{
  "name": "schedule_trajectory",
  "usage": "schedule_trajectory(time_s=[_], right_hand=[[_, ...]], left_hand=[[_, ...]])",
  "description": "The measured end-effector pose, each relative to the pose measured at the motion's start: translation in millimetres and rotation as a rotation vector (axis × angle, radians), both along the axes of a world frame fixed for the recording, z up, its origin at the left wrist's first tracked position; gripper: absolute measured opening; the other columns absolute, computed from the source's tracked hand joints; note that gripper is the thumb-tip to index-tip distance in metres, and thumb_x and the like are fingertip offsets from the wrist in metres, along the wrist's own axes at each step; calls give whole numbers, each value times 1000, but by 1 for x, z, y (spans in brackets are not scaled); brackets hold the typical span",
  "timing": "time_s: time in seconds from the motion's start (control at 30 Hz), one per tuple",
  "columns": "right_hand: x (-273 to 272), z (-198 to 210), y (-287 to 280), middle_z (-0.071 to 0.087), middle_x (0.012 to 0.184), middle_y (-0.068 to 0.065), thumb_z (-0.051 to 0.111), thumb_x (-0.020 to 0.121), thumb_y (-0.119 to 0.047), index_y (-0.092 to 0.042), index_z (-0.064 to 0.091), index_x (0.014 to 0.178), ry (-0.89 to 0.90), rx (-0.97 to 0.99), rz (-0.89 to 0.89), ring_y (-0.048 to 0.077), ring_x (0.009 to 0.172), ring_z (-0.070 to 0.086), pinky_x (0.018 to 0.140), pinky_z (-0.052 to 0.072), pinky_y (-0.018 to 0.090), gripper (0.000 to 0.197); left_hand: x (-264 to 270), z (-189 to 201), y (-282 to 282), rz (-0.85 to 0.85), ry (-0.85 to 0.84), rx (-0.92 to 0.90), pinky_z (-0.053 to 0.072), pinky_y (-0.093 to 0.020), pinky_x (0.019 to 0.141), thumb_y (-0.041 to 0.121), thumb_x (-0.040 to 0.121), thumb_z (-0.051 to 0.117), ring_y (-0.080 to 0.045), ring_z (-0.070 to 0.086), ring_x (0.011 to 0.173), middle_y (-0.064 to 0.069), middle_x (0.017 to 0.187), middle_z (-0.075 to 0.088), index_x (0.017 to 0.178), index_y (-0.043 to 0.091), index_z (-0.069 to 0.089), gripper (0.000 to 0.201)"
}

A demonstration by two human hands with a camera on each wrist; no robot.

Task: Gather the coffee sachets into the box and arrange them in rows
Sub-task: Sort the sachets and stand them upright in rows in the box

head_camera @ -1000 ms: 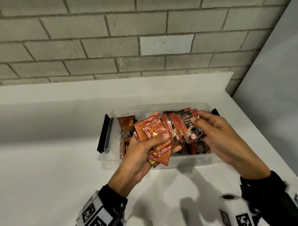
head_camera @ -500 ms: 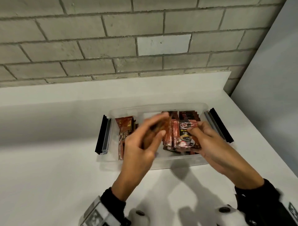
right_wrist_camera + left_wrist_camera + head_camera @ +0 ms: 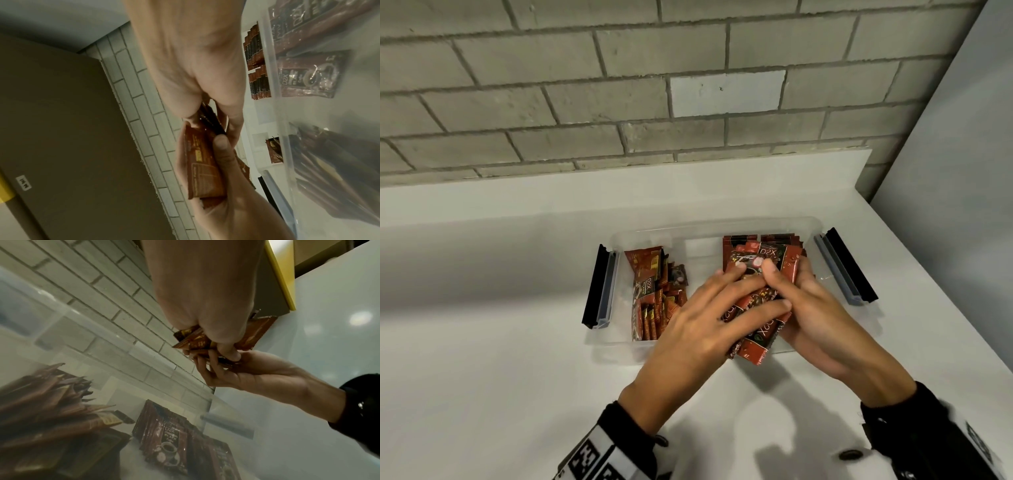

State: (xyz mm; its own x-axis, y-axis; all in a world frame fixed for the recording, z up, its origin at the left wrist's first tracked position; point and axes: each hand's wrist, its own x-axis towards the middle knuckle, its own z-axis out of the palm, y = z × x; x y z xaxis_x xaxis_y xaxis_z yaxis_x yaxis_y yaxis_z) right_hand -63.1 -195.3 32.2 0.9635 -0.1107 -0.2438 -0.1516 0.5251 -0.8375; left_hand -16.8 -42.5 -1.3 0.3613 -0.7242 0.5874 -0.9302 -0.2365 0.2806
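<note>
Both your hands, left (image 3: pixel 698 322) and right (image 3: pixel 811 308), pinch one bundle of sachets (image 3: pixel 756 329) over the box (image 3: pixel 722 228) at its 4 o'clock edge; loosen unevenly and they could spill onto the counter (image 3: pixel 482 377).

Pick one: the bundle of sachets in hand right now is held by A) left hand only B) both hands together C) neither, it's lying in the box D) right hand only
B: the left hand and right hand both grip the sachet bundle over the front right part of the clear box.
</note>
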Motion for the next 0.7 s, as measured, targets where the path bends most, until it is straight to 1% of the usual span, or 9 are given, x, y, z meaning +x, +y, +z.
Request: schedule_trajectory(time_s=[0.1,0.17,0.23,0.27,0.33,0.43,0.53,0.6,0.7], right_hand=[[3,-2,-1,67,118,6,52,91,-19,-18,41,127,-24,28,-38,20,108,66,78,58,32,39],[5,-3,-4,64,122,8,50,94,-14,-18,42,129,-33,50,-95,23,105,67,71,58,34,36],[7,-2,-7,65,121,7,51,93,-14,-18,44,128,-31,63,-124,22,100,69,68,58,33,36],[7,0,-8,65,120,7,53,90,-14,-18,46,127,-23,63,-110,22,97,70,66,58,33,38],[6,3,-10,66,117,8,59,82,-18,-17,48,125,15,-4,-16,21,88,71,57,57,30,44],[5,8,-17,69,104,5,62,79,-23,-18,51,123,64,-261,192,14,74,66,46,49,27,46],[7,12,-24,70,86,1,65,75,-28,-15,49,119,74,-443,327,13,60,59,41,43,24,48],[9,14,-27,68,86,4,66,76,-28,-12,48,118,62,-522,350,15,59,57,39,41,23,49],[13,11,-26,68,89,4,65,80,-31,-12,48,115,40,-616,333,9,62,62,38,41,21,43]], left_hand=[[-1,0,2,-22,247,-229,40,-40,107,6,94,53,-23,45,133,-6,135,53,126,20,55,35],[-4,7,2,35,554,-469,46,-31,100,0,89,59,-18,53,124,-1,129,59,122,22,58,40],[-7,14,2,125,914,-666,53,-28,88,10,87,61,-15,62,114,3,120,66,119,24,59,35],[-6,17,1,184,1048,-724,56,-31,82,14,85,62,-16,65,108,3,115,69,120,22,59,36],[-2,17,-2,241,1314,-805,57,-40,78,19,80,65,-23,68,102,-1,109,72,120,17,60,40],[6,19,-3,168,1658,-896,58,-40,76,17,81,63,-27,70,97,-10,106,72,115,18,65,33],[9,20,-1,87,1800,-848,59,-43,75,16,76,66,-29,71,91,-14,102,72,96,18,73,21],[8,20,0,85,1818,-785,57,-46,79,10,68,70,-32,71,90,-17,101,72,87,15,75,20],[8,20,-2,127,1815,-733,57,-46,78,-3,61,71,-35,70,90,-19,101,72,100,8,67,41]])
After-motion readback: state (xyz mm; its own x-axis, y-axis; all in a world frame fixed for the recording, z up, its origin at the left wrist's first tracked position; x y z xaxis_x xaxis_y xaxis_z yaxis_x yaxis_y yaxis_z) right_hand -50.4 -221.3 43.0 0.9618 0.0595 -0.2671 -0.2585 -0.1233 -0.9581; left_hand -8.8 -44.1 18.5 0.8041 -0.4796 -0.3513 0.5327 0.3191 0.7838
